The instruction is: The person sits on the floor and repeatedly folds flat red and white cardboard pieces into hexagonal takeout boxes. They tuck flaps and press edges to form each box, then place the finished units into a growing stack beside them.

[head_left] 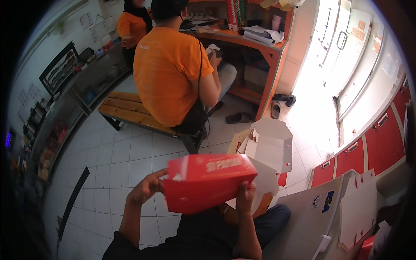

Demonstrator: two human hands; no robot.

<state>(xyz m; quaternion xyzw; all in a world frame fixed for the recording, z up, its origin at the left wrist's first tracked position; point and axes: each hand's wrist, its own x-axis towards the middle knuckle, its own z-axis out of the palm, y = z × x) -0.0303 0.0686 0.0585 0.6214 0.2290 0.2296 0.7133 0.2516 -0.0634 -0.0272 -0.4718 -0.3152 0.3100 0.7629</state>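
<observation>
A red cardboard food box (208,184) with pale lettering is held up above my lap, tilted, its surface slightly blurred. At its left end, my left hand (149,186) grips the edge, the fingertips partly hidden by the box. My right hand (245,197) is closed on the lower right corner, thumb against the front face. Just beyond the box sit opened white cardboard boxes (273,141), their flaps spread; part of that pile is covered by the red box and my right hand.
A person in an orange shirt (167,78) sits on a wooden bench (130,108) ahead; another person (128,28) stands farther left. To my right are a white appliance-like surface (299,221) and flat white cardboard blanks (357,210). Sandals (239,118) lie on the tiled floor by an orange counter.
</observation>
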